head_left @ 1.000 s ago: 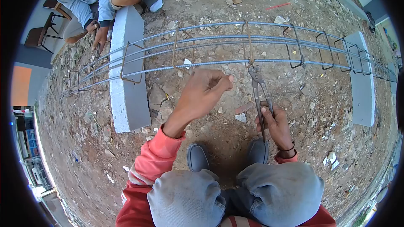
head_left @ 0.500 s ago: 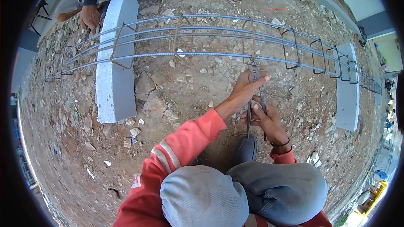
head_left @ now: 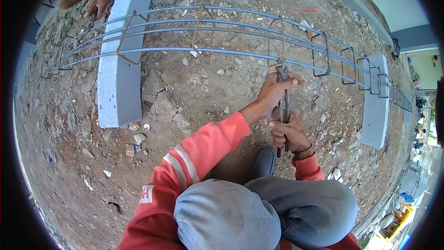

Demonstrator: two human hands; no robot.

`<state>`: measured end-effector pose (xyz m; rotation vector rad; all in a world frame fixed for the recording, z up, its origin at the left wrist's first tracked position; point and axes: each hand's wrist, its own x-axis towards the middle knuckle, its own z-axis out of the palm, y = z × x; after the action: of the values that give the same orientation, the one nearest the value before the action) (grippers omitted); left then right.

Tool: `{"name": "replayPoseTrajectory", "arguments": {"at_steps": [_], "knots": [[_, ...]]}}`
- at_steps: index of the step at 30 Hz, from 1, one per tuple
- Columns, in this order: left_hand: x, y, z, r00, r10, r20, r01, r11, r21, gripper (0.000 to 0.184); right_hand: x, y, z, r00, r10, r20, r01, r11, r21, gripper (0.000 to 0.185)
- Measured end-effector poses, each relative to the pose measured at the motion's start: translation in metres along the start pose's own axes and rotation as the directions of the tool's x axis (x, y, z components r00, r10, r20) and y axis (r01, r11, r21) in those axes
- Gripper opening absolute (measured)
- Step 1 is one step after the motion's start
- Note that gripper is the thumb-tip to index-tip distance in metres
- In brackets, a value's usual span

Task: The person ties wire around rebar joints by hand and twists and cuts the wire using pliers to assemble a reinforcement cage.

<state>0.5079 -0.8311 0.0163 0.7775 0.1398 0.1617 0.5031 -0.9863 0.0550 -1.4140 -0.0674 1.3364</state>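
Steel pincers [head_left: 281, 73] point up at the lowest bar of a rebar cage [head_left: 222, 52], their jaws close to where a rusty stirrup [head_left: 282, 41] crosses it. Around the upper part of the pincers, just below the jaws, is my left hand [head_left: 274, 90]; its outer fingertips are blurred. My right hand [head_left: 292, 133] is wrapped round the two handles lower down, which lie nearly together. Whether the jaws touch the bar, or hold tie wire, I cannot tell.
Two grey-and-white blocks, a left block [head_left: 121, 78] and a right block [head_left: 374, 111], lie beneath the cage. A co-worker's hands [head_left: 98, 0] are beside the left block. Stones and rubble [head_left: 159, 95] cover the ground. My shoe [head_left: 264, 161] is below the handles.
My right hand has closed the spread pincer handles together. Loose wire seen right of my left hand no longer shows. A second hand of the co-worker has come into view.
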Motion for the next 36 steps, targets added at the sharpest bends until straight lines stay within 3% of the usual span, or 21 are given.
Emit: {"name": "replayPoseTrajectory", "arguments": {"at_steps": [1,2,4,6,7,8,9,10,14,16,17,19,20,21,22,27,29,30,31,32,36], "knots": [[0.001,0.002,0.002,0.998,0.038,-0.04,-0.037,0.999,0.01,0.021,0.002,0.003,-0.009,1.0,0.001,0.001,-0.001,1.0,-0.001,0.028],[0.0,0.001,0.004,0.998,0.037,-0.043,-0.036,0.999,0.01,0.021,0.003,0.002,-0.013,0.987,0.03,0.16,-0.065,0.973,0.222,0.028],[-0.001,-0.001,0.008,0.978,-0.119,-0.171,0.107,0.991,-0.081,0.019,0.0,0.004,-0.014,0.948,0.012,0.317,-0.154,0.892,0.426,0.028],[-0.002,0.003,0.018,0.951,-0.114,-0.289,0.127,0.992,0.028,0.019,-0.014,-0.01,0.02,0.965,-0.011,-0.26,-0.01,0.997,-0.081,0.028],[-0.002,0.005,0.023,0.911,-0.093,-0.403,0.156,0.979,0.128,0.019,-0.018,-0.001,0.025,0.966,-0.011,-0.258,-0.009,0.997,-0.079,0.028],[0.002,-0.001,0.025,0.911,-0.092,-0.403,0.156,0.979,0.13,0.019,-0.023,0.009,0.03,0.892,-0.193,-0.408,0.028,0.926,-0.376,0.03],[0.005,-0.007,0.029,0.866,0.107,-0.488,0.089,0.928,0.362,0.019,-0.027,0.014,0.033,0.778,-0.401,-0.483,-0.001,0.769,-0.639,0.033],[0.007,-0.013,0.03,0.799,0.313,-0.514,0.052,0.815,0.577,0.02,-0.03,0.015,0.033,0.778,-0.427,-0.46,-0.121,0.617,-0.778,0.038],[0.0,0.003,0.035,0.788,0.292,-0.542,0.116,0.794,0.596,0.024,-0.007,0.024,0.027,0.709,-0.392,-0.586,-0.238,0.649,-0.722,0.038],[-0.005,0.03,0.023,0.876,-0.032,-0.481,0.347,0.734,0.584,0.029,0.002,0.027,0.019,0.792,-0.24,-0.562,-0.239,0.724,-0.647,0.035],[-0.003,0.036,0.01,0.876,-0.029,-0.481,0.347,0.731,0.588,0.029,0.003,0.027,0.022,0.793,-0.241,-0.56,-0.235,0.726,-0.646,0.035],[0.002,0.046,-0.02,0.94,-0.302,-0.16,0.338,0.754,0.563,0.035,0.002,0.031,0.029,0.95,-0.057,-0.306,0.022,0.993,-0.114,0.042],[0.0,0.055,-0.025,0.934,-0.357,0.026,0.299,0.816,0.496,0.04,0.001,0.038,0.02,0.951,-0.055,-0.303,0.023,0.994,-0.108,0.042],[-0.001,0.051,-0.028,0.933,-0.358,0.021,0.301,0.814,0.497,0.04,0.0,0.044,0.002,0.974,-0.053,0.221,-0.035,0.927,0.374,0.043],[-0.004,0.045,-0.03,0.914,-0.397,0.086,0.349,0.875,0.336,0.041,0.002,0.053,-0.012,0.73,-0.283,0.622,-0.319,0.664,0.676,0.045],[-0.009,0.025,-0.006,0.943,-0.317,0.105,0.326,0.942,-0.08,0.037,0.02,0.057,0.017,0.581,-0.404,0.707,-0.391,0.623,0.677,0.048],[-0.01,0.025,-0.001,0.964,-0.264,-0.022,0.262,0.962,-0.072,0.029,0.005,0.042,0.028,0.928,-0.239,0.286,0.0,0.768,0.64,0.04],[-0.01,0.027,0.005,0.965,-0.261,-0.023,0.259,0.963,-0.071,0.029,0.003,0.038,0.029,0.926,-0.24,0.29,0.0,0.769,0.639,0.04],[-0.009,0.029,0.011,0.958,-0.257,-0.127,0.264,0.963,0.046,0.028,0.001,0.036,0.028,0.975,-0.21,-0.069,0.222,0.931,0.289,0.034],[-0.011,0.03,0.015,0.942,-0.245,-0.229,0.284,0.946,0.157,0.026,-0.003,0.035,0.028,0.864,-0.297,-0.406,0.257,0.954,-0.151,0.028],[-0.01,0.034,0.011,0.93,-0.249,-0.271,0.331,0.888,0.32,0.031,-0.007,0.013,0.035,0.978,-0.047,-0.204,0.06,0.997,0.054,0.027]]}}
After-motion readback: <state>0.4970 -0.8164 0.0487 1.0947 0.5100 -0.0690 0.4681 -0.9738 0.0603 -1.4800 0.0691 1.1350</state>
